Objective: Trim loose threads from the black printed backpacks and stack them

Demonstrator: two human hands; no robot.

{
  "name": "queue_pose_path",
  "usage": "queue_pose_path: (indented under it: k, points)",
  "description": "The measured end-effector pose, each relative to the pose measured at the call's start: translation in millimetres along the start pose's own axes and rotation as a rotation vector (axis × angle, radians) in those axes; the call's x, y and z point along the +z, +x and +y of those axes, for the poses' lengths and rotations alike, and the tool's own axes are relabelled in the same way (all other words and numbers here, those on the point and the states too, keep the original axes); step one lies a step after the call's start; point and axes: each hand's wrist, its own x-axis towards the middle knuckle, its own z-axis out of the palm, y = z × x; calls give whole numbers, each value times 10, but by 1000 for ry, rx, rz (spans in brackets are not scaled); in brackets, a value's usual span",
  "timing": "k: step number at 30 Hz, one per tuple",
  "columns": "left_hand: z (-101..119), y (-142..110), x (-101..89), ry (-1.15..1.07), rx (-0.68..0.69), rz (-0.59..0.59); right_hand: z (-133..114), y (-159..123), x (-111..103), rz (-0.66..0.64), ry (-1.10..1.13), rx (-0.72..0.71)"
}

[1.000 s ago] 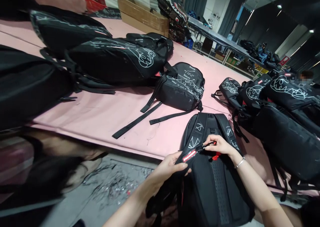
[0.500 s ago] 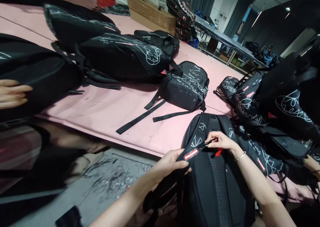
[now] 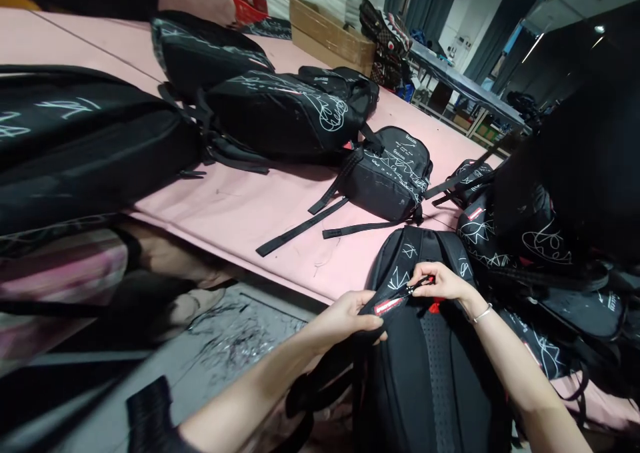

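A black backpack (image 3: 430,366) lies back-side up over the near edge of the pink table (image 3: 235,206), its padded straps printed with white scribbles. My left hand (image 3: 345,316) is closed round one shoulder strap (image 3: 387,303) that carries a small red and white label. My right hand (image 3: 443,283) pinches a small black tool with red handles (image 3: 423,282), its tip at the strap just above the label. A thin bracelet sits on my right wrist.
Several more black backpacks lie on the table: a small one (image 3: 390,173) just beyond mine, a row (image 3: 280,110) further back, a large one (image 3: 85,146) at left, a pile (image 3: 545,240) at right. A cardboard box (image 3: 333,33) stands far back. Thread scraps litter the floor (image 3: 235,340).
The view has swung and the backpacks at right have been shifted into a closer, higher pile. A hand seen at the left edge is gone. My hands keep their hold on strap and tool.
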Motion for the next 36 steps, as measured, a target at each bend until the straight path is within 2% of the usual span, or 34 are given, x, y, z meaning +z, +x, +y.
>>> queue_pose_path:
  k: [9, 15, 22, 25, 28, 30, 32, 36]
  points:
    - [-21, -15, -5, 12, 23, 44, -162, 84, 65, -63, -118, -70]
    - [56, -38, 70, 20, 33, 100, -283, 128, 106, -92, -196, -144]
    - [117, -115, 96, -4, 20, 145, -357, 186, 198, -95, -222, -150]
    - [120, -166, 46, -67, 27, 142, -289, 176, 238, 13, -111, -139]
    - [99, -202, -18, -170, 42, 198, -131, 152, 234, 287, -15, -170]
    - [68, -204, -52, -236, 58, 248, -20, 138, 212, 422, -24, -230]
    - [35, -191, -76, -273, 57, 272, 58, 131, 194, 465, -75, -284]
    - [-3, -166, -101, -305, 35, 287, 79, 148, 206, 412, -196, -359]
